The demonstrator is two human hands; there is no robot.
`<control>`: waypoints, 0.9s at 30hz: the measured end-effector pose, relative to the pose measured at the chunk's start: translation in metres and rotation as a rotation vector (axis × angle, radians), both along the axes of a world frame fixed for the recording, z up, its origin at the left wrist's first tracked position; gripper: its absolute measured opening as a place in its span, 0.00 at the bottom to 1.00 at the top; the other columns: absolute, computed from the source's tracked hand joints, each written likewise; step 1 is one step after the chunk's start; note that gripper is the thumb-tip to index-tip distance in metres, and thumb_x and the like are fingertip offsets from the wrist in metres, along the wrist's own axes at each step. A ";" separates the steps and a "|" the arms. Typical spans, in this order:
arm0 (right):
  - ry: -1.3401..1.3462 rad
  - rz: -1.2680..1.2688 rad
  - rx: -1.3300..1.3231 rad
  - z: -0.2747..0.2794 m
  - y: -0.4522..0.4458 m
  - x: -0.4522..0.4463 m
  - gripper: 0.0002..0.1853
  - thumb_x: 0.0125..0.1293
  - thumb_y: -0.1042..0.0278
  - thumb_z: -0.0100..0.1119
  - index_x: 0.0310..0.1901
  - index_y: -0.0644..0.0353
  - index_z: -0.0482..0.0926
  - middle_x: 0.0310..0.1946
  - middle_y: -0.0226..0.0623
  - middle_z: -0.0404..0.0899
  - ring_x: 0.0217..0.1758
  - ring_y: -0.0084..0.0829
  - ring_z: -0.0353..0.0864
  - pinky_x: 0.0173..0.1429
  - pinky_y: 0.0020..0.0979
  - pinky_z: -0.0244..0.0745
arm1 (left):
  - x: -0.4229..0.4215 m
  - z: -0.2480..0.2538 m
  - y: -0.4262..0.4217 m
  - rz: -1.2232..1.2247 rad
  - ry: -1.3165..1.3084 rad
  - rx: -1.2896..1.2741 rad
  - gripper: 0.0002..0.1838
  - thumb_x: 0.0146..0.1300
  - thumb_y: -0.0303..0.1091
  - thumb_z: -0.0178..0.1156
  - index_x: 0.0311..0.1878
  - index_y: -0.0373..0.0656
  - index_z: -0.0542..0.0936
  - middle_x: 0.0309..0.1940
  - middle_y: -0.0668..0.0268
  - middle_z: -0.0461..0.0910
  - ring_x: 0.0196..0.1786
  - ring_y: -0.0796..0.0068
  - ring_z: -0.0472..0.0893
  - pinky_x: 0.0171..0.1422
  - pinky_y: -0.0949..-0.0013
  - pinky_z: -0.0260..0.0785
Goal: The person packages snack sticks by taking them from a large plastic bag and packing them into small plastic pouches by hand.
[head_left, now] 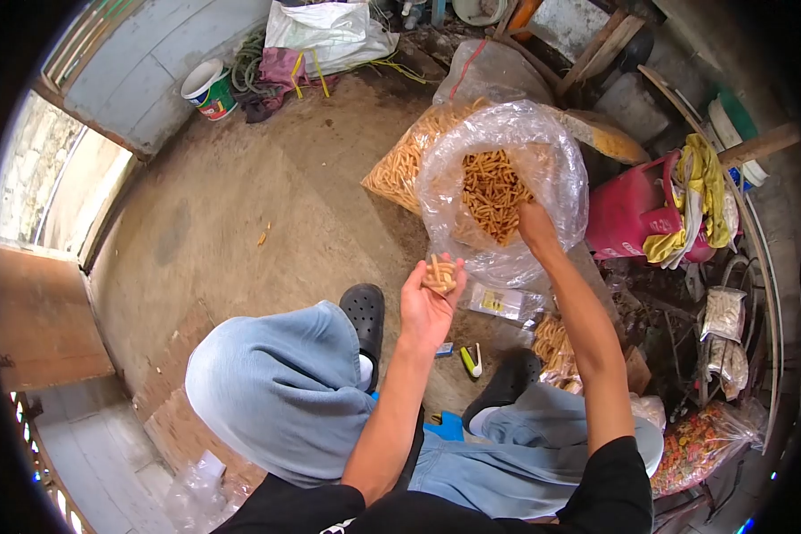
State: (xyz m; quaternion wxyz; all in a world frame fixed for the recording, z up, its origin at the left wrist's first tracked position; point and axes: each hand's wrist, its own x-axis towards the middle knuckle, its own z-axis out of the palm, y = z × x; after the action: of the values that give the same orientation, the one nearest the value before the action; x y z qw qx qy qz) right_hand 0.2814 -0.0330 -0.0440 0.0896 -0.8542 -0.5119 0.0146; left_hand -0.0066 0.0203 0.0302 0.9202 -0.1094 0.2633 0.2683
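Observation:
My left hand point(429, 307) is palm up, its fingers curled round a small clear packet of pale stick snacks point(439, 275). To its right, my right hand point(537, 222) reaches into a large open clear plastic bag point(565, 169). Brown stick snacks point(492, 191) fill the middle of that bag, and the fingertips are hidden among them. Against the big bag's left side leans another clear bag of paler sticks point(396, 169). Just below the big bag, a stack of flat clear packets with a label point(497, 302) lies on the floor.
A green stapler-like tool point(471, 360) lies between my shoes. A magenta crate point(632, 209) with yellow cloth stands at the right, above a bag of colourful snacks point(699, 445). A white bucket point(209, 89) and a white sack point(325, 36) are at the back.

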 end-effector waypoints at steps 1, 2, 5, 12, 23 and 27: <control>0.048 -0.045 0.089 0.011 -0.002 -0.008 0.05 0.54 0.80 0.52 0.31 0.71 0.78 0.29 0.57 0.78 0.35 0.46 0.82 0.42 0.42 0.77 | -0.001 0.002 0.000 0.006 0.001 0.014 0.15 0.71 0.34 0.46 0.53 0.33 0.68 0.51 0.56 0.75 0.57 0.56 0.76 0.59 0.58 0.76; 0.093 -0.089 0.181 0.024 -0.003 -0.016 0.05 0.54 0.80 0.54 0.32 0.72 0.78 0.28 0.58 0.78 0.33 0.45 0.82 0.42 0.40 0.77 | 0.000 0.005 0.000 0.013 -0.001 0.029 0.17 0.72 0.35 0.44 0.55 0.30 0.67 0.52 0.56 0.74 0.58 0.56 0.75 0.61 0.57 0.75; 0.445 -0.282 0.289 0.044 -0.008 -0.032 0.08 0.61 0.77 0.56 0.39 0.73 0.80 0.33 0.52 0.82 0.38 0.42 0.84 0.44 0.34 0.80 | 0.000 0.013 -0.001 0.028 0.042 0.064 0.17 0.72 0.34 0.45 0.56 0.32 0.67 0.53 0.56 0.74 0.59 0.56 0.74 0.62 0.56 0.73; 1.256 -0.439 0.779 0.078 -0.046 -0.061 0.10 0.65 0.74 0.58 0.44 0.70 0.79 0.33 0.35 0.81 0.37 0.24 0.82 0.42 0.24 0.80 | -0.007 0.026 -0.006 0.023 0.070 0.148 0.12 0.70 0.29 0.47 0.54 0.36 0.67 0.57 0.55 0.73 0.61 0.56 0.73 0.64 0.56 0.73; 1.147 -0.121 0.818 0.212 -0.090 -0.164 0.10 0.64 0.79 0.59 0.46 0.68 0.80 0.37 0.36 0.82 0.37 0.23 0.82 0.45 0.24 0.79 | -0.016 0.060 -0.004 0.029 -0.050 0.194 0.14 0.70 0.28 0.47 0.54 0.29 0.68 0.56 0.53 0.74 0.59 0.57 0.75 0.66 0.57 0.71; 1.038 -0.103 0.786 0.233 -0.092 -0.189 0.09 0.63 0.80 0.60 0.45 0.66 0.81 0.38 0.34 0.82 0.38 0.22 0.81 0.44 0.21 0.77 | -0.014 0.072 -0.010 0.034 -0.090 0.185 0.15 0.70 0.28 0.47 0.55 0.27 0.68 0.55 0.53 0.74 0.58 0.56 0.76 0.66 0.57 0.72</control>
State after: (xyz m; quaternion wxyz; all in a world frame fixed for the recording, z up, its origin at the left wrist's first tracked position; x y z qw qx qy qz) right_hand 0.0925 -0.1254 0.1890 0.6315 -0.6632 -0.3276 0.2325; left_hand -0.0208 0.0102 0.1024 0.9326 -0.0402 0.1938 0.3019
